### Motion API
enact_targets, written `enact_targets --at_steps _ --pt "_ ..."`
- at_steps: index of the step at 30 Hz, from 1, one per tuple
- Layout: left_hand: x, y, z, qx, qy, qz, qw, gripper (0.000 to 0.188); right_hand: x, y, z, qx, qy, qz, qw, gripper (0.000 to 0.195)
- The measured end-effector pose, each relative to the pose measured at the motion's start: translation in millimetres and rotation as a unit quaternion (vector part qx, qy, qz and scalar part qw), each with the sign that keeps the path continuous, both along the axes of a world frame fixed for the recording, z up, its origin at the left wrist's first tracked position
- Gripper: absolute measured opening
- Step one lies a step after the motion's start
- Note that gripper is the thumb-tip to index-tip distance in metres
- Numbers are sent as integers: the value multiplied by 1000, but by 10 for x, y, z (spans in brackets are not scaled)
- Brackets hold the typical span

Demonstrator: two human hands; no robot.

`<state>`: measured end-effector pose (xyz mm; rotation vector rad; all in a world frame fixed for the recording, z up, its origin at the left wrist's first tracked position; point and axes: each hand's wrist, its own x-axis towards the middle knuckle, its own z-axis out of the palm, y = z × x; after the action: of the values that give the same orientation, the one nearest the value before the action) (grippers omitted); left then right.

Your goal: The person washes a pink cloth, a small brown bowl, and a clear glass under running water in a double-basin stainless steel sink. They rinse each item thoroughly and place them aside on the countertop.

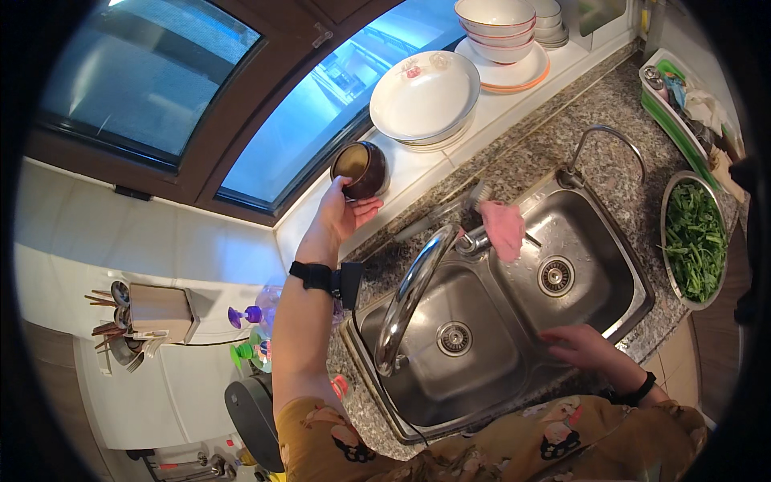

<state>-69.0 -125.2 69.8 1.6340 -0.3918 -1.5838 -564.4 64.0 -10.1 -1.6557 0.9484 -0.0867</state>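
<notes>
On the white window sill, my left hand (345, 212) is at a dark brown glazed jar (374, 176). The thumb lies at the jar's rim and the other fingers stretch out loosely beside its lower side; whether they bear its weight I cannot tell. My right hand (575, 348) is over the near edge of the stainless-steel double sink (482, 385), close to the divider, fingers apart and holding nothing. A chrome faucet (415, 289) arches over the left basin. By its base hangs a pink cloth (505, 230).
A large white bowl (427, 99) and stacked bowls (497, 33) stand along the sill. An oval metal dish (668, 241) of chopped greens sits right of the sink. Soap bottles (262, 352) and a utensil holder (159, 313) are at left. A thin curved tap (608, 132) rises behind the right basin.
</notes>
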Motion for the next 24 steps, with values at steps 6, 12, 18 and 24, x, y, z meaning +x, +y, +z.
enact_targets --at_steps 6,12,18,24 --pt "-87 -153 115 -98 40 77 991 85 42 -8 -10 -11 1 -26 1000 40" --pt "-117 527 114 -270 39 121 954 95 211 28 117 -47 5 -20 999 39" --pt "-658 2244 286 -345 62 351 868 45 556 149 121 -127 -4 116 985 39" --pt "-1582 4223 -68 -177 -26 357 917 31 850 280 262 -225 10 297 928 41"
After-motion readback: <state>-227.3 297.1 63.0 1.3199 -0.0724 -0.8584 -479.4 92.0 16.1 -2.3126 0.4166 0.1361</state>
